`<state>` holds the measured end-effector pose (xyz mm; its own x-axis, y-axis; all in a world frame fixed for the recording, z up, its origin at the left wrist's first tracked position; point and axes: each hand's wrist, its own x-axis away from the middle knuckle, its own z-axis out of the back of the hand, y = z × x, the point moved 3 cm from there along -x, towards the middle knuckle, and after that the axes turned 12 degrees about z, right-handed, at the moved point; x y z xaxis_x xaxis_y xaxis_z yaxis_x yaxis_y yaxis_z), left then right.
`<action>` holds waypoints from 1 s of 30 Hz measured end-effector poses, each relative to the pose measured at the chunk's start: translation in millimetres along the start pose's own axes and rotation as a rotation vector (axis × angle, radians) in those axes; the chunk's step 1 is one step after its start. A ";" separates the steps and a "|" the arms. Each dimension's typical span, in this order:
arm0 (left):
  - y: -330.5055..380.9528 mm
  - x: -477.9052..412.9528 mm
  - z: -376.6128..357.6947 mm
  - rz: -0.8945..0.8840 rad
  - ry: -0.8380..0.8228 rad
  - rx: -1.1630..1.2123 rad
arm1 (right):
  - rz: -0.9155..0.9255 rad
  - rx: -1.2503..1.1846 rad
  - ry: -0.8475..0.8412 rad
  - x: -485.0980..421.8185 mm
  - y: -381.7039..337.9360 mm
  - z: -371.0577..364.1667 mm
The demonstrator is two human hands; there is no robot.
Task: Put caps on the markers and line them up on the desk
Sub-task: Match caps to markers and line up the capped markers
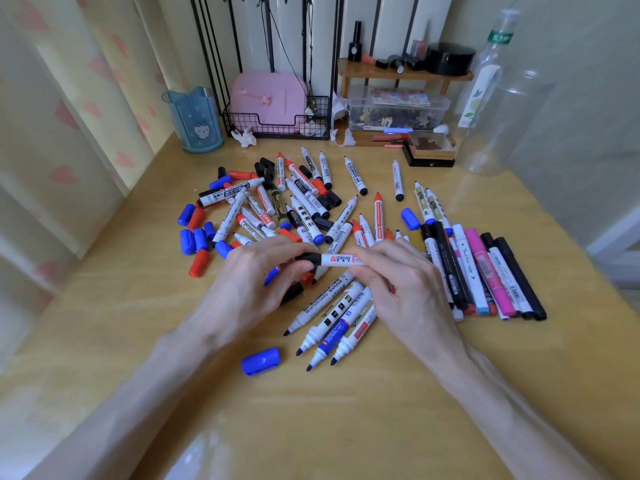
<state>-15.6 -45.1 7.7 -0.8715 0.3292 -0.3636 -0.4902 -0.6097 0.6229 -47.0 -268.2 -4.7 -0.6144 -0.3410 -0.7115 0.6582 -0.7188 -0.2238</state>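
My right hand [398, 282] holds a white whiteboard marker [341, 260] level above the desk. A black cap [309, 258] sits on its left end, and my left hand [256, 271] pinches that cap. Beneath and beyond my hands lies a loose heap of uncapped markers [298, 206] mixed with red, blue and black caps. Several uncapped markers [332, 323] point toward me below my hands. A single blue cap [260, 361] lies near the front. On the right, a row of capped markers [485, 271] lies side by side.
The wooden desk [138, 323] meets a curtain at the left. Along the back stand a blue pen cup [197, 119], a wire basket with a pink box [273, 109], a small wooden shelf [401, 76], a clear storage box [394, 109] and two clear bottles [491, 98].
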 end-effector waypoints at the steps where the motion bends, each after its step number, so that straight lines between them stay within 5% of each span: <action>1: -1.4 -1.6 -0.6 0.026 -0.005 0.017 | 0.002 0.013 -0.020 -1.4 0.4 0.9; 8: 4.6 -13.0 -15.3 0.148 0.022 0.224 | -0.099 0.008 -0.023 -6.6 -3.0 8.7; 14: 20.6 -29.4 -29.3 0.062 -0.014 0.136 | -0.438 0.116 0.030 -3.1 38.5 40.3; 19: 29.0 -33.0 -40.1 0.045 -0.048 0.080 | -0.681 0.276 -0.120 7.6 65.8 67.7; 30: 28.1 -45.4 -52.7 0.066 -0.068 0.066 | -0.727 0.355 -0.216 12.3 73.9 70.9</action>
<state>11.1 -115.2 5.2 -0.8998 0.3396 -0.2738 -0.4299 -0.5839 0.6887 -36.8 -368.4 17.2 -0.9265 0.1983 -0.3197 -0.0878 -0.9403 -0.3289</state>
